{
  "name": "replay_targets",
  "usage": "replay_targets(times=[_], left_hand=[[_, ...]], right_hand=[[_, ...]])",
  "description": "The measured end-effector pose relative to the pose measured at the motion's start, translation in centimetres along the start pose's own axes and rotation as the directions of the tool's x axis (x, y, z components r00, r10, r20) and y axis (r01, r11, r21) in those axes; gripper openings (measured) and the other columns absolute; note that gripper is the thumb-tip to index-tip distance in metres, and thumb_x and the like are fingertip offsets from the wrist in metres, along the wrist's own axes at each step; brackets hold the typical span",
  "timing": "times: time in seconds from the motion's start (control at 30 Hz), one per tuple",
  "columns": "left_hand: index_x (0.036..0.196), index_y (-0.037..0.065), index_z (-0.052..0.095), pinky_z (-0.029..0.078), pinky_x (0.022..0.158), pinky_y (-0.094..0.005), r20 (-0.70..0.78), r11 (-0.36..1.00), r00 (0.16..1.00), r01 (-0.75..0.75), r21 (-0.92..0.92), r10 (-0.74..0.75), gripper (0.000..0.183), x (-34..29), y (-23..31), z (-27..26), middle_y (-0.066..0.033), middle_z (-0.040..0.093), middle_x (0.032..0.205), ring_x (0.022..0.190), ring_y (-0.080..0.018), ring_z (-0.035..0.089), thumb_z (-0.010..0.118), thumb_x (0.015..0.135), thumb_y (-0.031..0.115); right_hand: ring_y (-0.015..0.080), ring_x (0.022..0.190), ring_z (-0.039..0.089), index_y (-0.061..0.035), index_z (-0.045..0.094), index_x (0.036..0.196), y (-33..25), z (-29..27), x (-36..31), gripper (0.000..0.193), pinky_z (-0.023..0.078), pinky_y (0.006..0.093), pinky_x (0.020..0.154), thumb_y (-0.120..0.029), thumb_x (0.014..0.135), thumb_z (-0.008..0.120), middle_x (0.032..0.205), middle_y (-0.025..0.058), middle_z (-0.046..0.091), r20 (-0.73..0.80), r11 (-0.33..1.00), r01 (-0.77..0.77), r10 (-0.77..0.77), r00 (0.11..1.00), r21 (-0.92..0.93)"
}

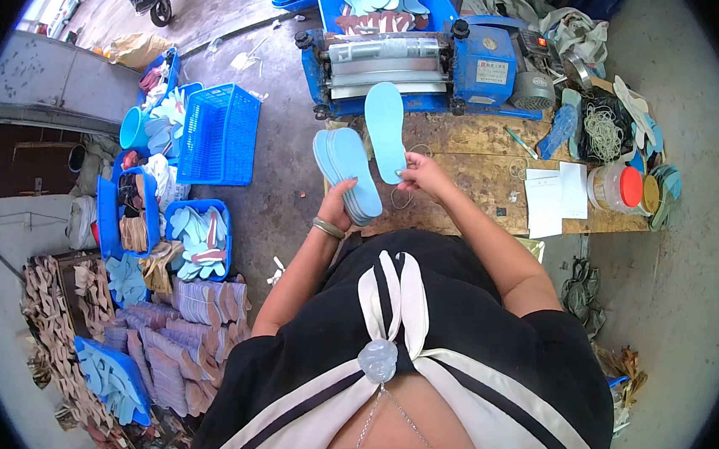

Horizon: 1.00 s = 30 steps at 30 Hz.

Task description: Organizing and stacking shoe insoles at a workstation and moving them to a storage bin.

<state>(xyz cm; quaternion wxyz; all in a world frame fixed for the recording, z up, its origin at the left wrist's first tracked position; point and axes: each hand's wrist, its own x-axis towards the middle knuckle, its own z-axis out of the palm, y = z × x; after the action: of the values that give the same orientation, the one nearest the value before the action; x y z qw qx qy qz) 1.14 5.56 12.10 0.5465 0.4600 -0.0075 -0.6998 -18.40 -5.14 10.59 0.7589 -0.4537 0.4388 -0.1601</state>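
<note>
Purple-grey stacks: they lie at the lower left, with many thin pieces packed close together in rows.
Blue tub: it stands near these stacks and carries a loose heap of light blue pieces.
Blue crate: it has mesh walls and stands on the floor, to the left of the person.
Left hand: its fingers are gripping the lower part of the stack, with the thumb lying over the top piece.
Stack of insoles: several light blue pieces lie one upon another in the left hand, slightly fanned at the left edge.
Roller machine: it has a blue frame and stands on the far side of the surface.
Single insole: it is just beside the stack; its far end overlaps the machine in the view, and one cannot tell if they touch.
Right hand: its fingers are pinching the near end of the single insole.
White papers: they lie on the right part of the surface.
Clear jar: it has a red lid and lies on its side or tilted, beside the papers.
</note>
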Motion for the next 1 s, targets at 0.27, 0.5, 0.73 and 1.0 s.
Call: replay_targets(times=[0.27, 0.5, 0.73, 1.0], left_hand=[[0.108, 0.003, 0.048, 0.048, 0.078, -0.0418, -0.116, 0.99, 0.992, -0.068, -0.122, 0.053, 0.033, -1.5, -0.1, -1.5, -0.0087, 0.056, 0.095, 0.087, -0.0261, 0.057, 0.056, 0.079, 0.016], [0.11, 0.003, 0.047, 0.047, 0.08, -0.0424, -0.101, 0.982, 0.991, -0.099, -0.161, 0.083, 0.036, -1.8, -0.6, -3.1, -0.0095, 0.056, 0.098, 0.089, -0.0268, 0.057, 0.057, 0.079, 0.017], [0.109, 0.003, 0.048, 0.048, 0.08, -0.042, -0.097, 0.97, 0.992, -0.104, -0.22, 0.084, 0.034, -2.7, -0.5, -4.3, -0.0091, 0.057, 0.096, 0.087, -0.0262, 0.058, 0.057, 0.079, 0.016], [0.108, 0.002, 0.048, 0.049, 0.079, -0.041, -0.07, 0.956, 0.989, -0.141, -0.259, 0.127, 0.032, -3.4, -0.3, -4.4, -0.0094, 0.058, 0.095, 0.087, -0.0256, 0.059, 0.056, 0.08, 0.015]], right_hand=[[0.0096, 0.062, 0.061, -0.008, 0.051, 0.109, -1.5, 1.2, 1.8, 0.028, 0.047, 0.0178, 0.048, -0.006, 0.082, 0.055, 0.084, 0.0029, 0.062, 0.01, 0.974, -0.076, 0.076, 0.997, 0.215], [0.0102, 0.063, 0.061, -0.0071, 0.051, 0.109, -2.5, 1.6, 4.9, 0.028, 0.048, 0.0181, 0.048, -0.004, 0.081, 0.055, 0.083, 0.0041, 0.062, 0.008, 0.971, -0.087, 0.087, 0.996, 0.221], [0.0116, 0.064, 0.061, -0.0069, 0.051, 0.108, -4.1, 2.0, 7.6, 0.028, 0.048, 0.0189, 0.048, -0.002, 0.081, 0.053, 0.086, 0.0042, 0.062, 0.008, 0.96, -0.107, 0.108, 0.994, 0.257], [0.0133, 0.066, 0.061, -0.0065, 0.047, 0.114, -5.1, 1.4, 11.7, 0.036, 0.049, 0.0204, 0.049, 0.001, 0.079, 0.053, 0.087, 0.0076, 0.061, -0.062, 0.972, -0.048, 0.064, 0.996, 0.23]])
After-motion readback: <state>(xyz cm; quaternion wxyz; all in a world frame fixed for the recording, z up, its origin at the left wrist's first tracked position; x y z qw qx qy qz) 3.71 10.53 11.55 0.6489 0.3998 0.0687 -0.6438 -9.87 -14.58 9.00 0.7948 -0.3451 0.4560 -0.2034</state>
